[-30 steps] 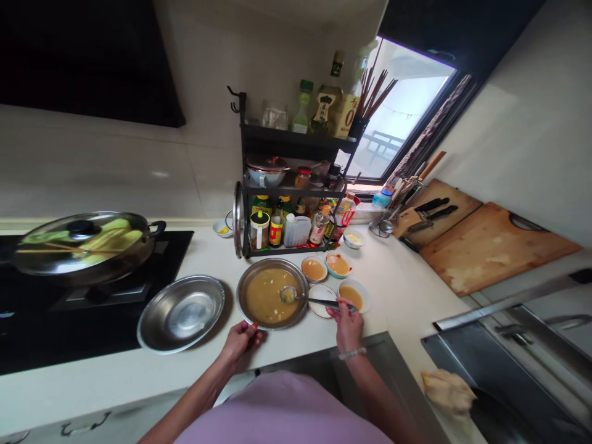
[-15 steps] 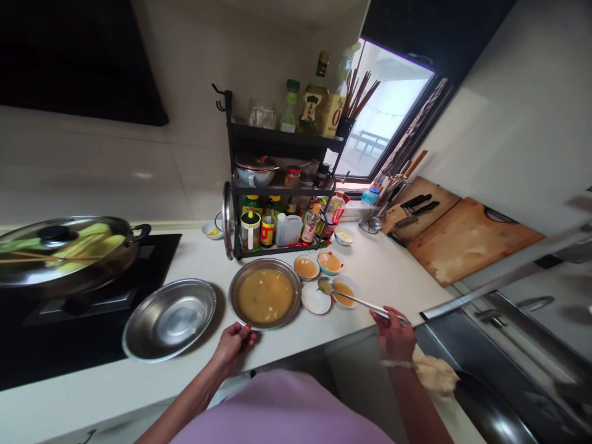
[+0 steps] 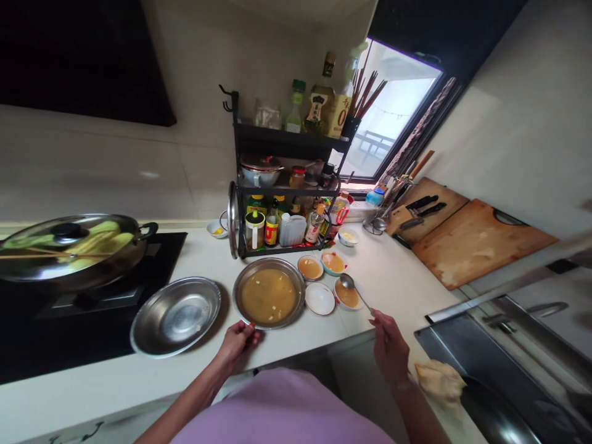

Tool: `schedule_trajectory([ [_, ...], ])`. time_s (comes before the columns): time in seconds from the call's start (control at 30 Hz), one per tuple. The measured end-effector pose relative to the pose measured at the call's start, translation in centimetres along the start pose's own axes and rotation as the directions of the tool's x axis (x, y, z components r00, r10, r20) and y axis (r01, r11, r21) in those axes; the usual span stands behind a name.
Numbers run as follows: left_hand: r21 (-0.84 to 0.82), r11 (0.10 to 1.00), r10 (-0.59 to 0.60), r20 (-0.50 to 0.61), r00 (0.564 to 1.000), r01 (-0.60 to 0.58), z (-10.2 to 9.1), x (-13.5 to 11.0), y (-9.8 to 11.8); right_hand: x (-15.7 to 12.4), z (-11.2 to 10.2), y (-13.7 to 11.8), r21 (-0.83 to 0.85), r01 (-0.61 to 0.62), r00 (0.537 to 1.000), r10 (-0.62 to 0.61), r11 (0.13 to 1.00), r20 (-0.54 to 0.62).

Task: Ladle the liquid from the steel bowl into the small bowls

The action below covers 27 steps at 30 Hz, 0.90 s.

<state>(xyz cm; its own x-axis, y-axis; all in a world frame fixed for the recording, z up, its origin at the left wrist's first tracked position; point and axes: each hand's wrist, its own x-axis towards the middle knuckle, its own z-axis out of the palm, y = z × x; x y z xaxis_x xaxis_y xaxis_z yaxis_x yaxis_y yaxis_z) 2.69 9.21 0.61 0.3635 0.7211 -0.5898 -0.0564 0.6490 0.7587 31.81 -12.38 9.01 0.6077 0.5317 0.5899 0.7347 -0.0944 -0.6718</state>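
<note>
My left hand (image 3: pixel 239 342) pinches the near rim of a round metal basin (image 3: pixel 237 305), which holds a brownish soup (image 3: pixel 269 295) with pale bits. In my right hand (image 3: pixel 389 345) is the handle of a metal ladle (image 3: pixel 346 282). The ladle's bowl is tilted over a small bowl (image 3: pixel 341 302) of brown liquid at the right. Between that bowl and the basin stands a white bowl (image 3: pixel 320 299) with nothing visible in it. Behind it are two more small bowls, one brown-rimmed (image 3: pixel 309 267) and one blue-rimmed (image 3: pixel 333 263), both containing brownish liquid.
Left of the basin is an empty metal basin (image 3: pixel 176 317). A lidded pan (image 3: pixel 83 246) sits on the black cooktop (image 3: pixel 92 333). The condiment rack (image 3: pixel 291 137) rises behind. Cutting boards (image 3: pixel 481 240) lean at the right, above the sink (image 3: pixel 462 336), with a cloth (image 3: pixel 440 381) at its edge.
The ladle's bowl has shifted from beside the white bowl rightward over the right-hand bowl and turned over. My right hand has tilted with it; my left hand keeps its hold.
</note>
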Motion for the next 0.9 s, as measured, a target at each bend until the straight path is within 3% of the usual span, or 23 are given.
schedule_trajectory([
  [0.1,0.001,1.000,0.000,-0.001,1.000,0.000,0.0,0.0,0.0,-0.1,2.0,-2.3,0.041,-0.037,0.999,0.038,0.998,-0.027],
  [0.23,0.003,1.000,0.001,0.005,1.000,-0.001,0.0,-0.1,0.0,-0.8,6.3,-4.8,0.184,-0.005,0.998,-0.007,0.983,0.067],
  [0.4,0.011,1.000,0.008,-0.016,1.000,-0.008,0.0,-0.2,0.0,-1.8,11.6,-6.1,0.347,-0.098,0.982,0.034,0.933,0.184],
  [0.53,0.016,1.000,0.022,-0.010,1.000,-0.022,0.0,-0.3,0.0,-2.4,14.5,-6.4,0.400,-0.192,0.957,0.080,0.896,0.280],
  [0.7,0.004,1.000,0.019,-0.006,1.000,-0.019,0.0,-0.2,-0.1,-2.2,15.9,-5.5,0.461,-0.415,0.909,0.337,0.785,0.245],
  [0.9,-0.010,1.000,0.025,0.004,1.000,-0.025,0.0,-0.3,0.0,-0.6,15.1,-3.8,0.586,-0.571,0.781,0.602,0.575,0.170],
])
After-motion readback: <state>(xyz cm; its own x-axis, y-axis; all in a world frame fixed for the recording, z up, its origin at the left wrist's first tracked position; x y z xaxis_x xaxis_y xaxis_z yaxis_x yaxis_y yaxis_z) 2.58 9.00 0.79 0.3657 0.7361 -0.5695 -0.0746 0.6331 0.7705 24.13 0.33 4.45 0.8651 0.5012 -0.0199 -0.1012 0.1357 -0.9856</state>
